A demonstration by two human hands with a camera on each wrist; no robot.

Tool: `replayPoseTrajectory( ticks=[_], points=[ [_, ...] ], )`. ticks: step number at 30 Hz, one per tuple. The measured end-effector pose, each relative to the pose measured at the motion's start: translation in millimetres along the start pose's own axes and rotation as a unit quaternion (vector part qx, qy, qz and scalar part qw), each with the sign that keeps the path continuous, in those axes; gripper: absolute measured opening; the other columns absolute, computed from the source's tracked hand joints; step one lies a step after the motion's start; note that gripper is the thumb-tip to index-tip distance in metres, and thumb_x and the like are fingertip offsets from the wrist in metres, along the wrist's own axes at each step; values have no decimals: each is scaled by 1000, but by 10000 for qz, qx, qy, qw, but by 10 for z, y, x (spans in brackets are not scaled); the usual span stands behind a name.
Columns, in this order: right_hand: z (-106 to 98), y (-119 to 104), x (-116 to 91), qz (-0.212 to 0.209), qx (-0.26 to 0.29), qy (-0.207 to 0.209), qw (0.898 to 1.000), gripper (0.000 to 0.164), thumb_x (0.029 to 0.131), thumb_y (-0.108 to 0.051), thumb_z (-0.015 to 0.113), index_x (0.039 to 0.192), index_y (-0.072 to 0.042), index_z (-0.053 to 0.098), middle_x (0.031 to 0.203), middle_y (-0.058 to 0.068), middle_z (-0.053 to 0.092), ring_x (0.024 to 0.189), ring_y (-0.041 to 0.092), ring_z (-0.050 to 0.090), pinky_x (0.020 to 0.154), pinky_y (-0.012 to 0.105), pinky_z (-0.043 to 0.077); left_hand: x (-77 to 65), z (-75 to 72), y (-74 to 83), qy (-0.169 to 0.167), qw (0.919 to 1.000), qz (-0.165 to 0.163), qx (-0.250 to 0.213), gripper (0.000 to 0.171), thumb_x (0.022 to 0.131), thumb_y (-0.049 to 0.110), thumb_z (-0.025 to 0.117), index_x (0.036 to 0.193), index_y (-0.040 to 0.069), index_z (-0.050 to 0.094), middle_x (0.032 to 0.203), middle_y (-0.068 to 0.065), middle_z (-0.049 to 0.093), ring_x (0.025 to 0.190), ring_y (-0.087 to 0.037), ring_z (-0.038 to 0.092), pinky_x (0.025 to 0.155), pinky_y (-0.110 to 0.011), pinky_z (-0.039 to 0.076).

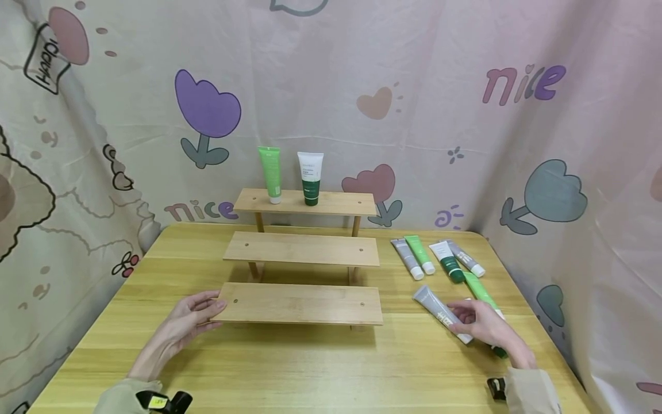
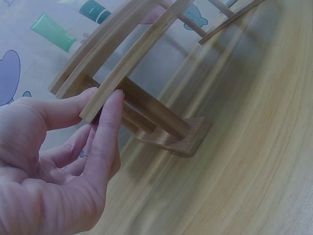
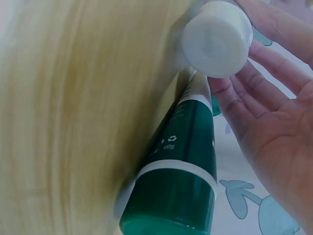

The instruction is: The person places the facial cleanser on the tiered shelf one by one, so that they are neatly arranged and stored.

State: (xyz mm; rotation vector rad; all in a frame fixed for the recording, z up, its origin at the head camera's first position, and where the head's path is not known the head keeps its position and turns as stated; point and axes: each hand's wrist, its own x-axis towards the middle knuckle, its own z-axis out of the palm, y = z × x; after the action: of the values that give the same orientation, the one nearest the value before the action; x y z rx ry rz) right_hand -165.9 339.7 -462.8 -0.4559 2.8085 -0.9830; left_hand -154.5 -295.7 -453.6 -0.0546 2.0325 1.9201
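A three-step wooden display rack stands at mid-table. With thumb and fingers, my left hand pinches the left end of its lowest step; the left wrist view shows the thumb and a finger on opposite faces of the board. At the right, my right hand grips a grey tube near its white cap. Right beside that hand lies a white and dark green tube, mostly hidden by the hand in the head view. A light green tube lies just behind the hand.
On the top step stand a light green tube and a white and green tube, both caps down. Farther back on the table lie grey tubes, a green tube and a white and green tube. A printed curtain surrounds the table.
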Motion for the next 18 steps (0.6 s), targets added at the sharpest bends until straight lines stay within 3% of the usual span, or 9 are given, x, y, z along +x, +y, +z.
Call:
replayPoseTrajectory(
  ticks=[7,18],
  points=[
    [8,-49,26,27,-17,437,9990,50,80,-12,84,123,7,66,100,9,73,86,0,61,72,20,58,12,-2,-3,33,10000,-49,-34,77,103,18,59,154,-14,11,108,7,58,96,-3,62,90,-24,63],
    [19,-93,67,-373,195,1046,9936,48,81,0,78,126,10,63,106,16,71,89,-4,58,78,19,58,8,3,3,12,10000,-41,-55,77,103,18,59,154,-14,11,108,8,59,97,-2,62,90,-24,63]
  ],
)
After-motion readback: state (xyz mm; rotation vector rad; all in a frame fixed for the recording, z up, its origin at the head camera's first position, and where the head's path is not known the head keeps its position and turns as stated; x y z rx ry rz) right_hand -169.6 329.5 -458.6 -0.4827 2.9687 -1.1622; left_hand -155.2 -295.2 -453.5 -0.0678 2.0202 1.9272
